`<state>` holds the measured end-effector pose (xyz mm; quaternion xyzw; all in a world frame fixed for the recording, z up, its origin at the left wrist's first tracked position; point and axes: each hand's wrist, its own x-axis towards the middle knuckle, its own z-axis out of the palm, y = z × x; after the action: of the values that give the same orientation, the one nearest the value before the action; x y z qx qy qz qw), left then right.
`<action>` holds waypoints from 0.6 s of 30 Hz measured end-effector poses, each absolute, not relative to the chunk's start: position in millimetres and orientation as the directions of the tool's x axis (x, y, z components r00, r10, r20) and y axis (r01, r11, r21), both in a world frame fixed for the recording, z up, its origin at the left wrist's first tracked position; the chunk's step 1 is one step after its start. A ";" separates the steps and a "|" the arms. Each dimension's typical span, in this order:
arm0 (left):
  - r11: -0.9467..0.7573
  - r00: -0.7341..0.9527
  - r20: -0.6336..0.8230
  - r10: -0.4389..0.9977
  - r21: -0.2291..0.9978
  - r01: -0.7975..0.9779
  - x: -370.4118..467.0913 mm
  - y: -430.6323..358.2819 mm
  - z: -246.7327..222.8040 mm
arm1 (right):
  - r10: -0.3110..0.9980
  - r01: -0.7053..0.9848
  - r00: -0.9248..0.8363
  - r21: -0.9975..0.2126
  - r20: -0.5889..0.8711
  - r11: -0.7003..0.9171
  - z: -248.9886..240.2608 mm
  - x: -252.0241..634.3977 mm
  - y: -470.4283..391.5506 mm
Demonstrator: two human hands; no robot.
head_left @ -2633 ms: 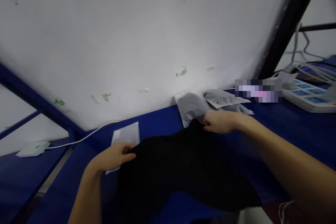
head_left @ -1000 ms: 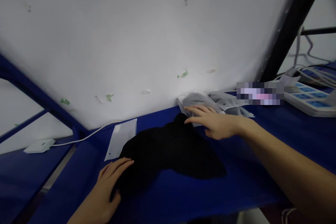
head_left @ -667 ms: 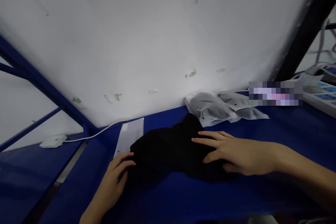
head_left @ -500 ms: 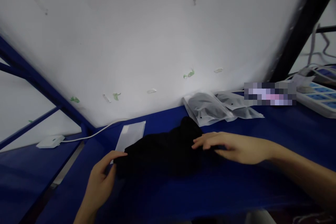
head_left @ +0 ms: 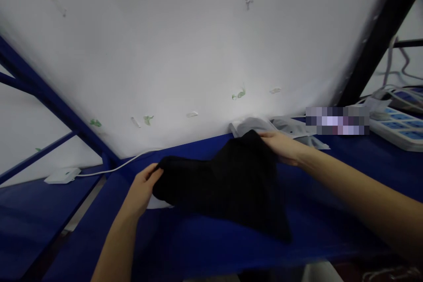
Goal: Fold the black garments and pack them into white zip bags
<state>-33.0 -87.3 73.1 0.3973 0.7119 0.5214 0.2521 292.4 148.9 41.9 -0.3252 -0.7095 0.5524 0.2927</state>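
A piece of black cloth (head_left: pixel 221 180), its exact kind not clear, stretches between my two hands above the blue surface (head_left: pixel 205 240). My left hand (head_left: pixel 143 187) pinches its upper left corner between thumb and fingers. At the upper right edge my right hand (head_left: pixel 282 146) is closed on the fabric, its fingertips partly hidden behind it. One loose corner hangs down at the lower right. Under the cloth's left end, part of a white sheet or flat packet (head_left: pixel 158 202) shows.
Clear plastic bags (head_left: pixel 291 125) with dark contents lie against the white wall (head_left: pixel 198 53). A power strip (head_left: pixel 403 128) stands at the right, beside a blurred-out patch. At the left a white adapter (head_left: pixel 62 175) trails a cable. Blue frame bars (head_left: pixel 49 97) rise at the left.
My right hand was open over the cloth and now grips its upper right edge. The cloth has been lifted and spread. My left hand has moved up and slightly right with its corner.
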 end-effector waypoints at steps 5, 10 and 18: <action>0.389 -0.497 -0.166 0.851 0.836 0.387 -40.9 -97.3 55.0 | 0.817 0.476 -0.531 -0.719 0.224 0.506 43.2 297.3 132.4; 0.298 -0.402 0.019 0.915 0.639 0.709 -67.6 -98.8 44.1 | 0.479 0.347 -0.824 -0.398 0.302 0.849 39.5 289.3 83.5; 0.458 -0.461 0.069 0.885 0.059 0.887 -98.3 -133.5 27.7 | 0.414 0.395 -0.909 -0.227 0.043 0.890 0.6 295.9 62.8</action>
<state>-98.3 -133.5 27.7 0.5190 0.8536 0.0435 -0.0143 295.9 62.8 0.6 -0.2082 -0.9712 0.1070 0.0449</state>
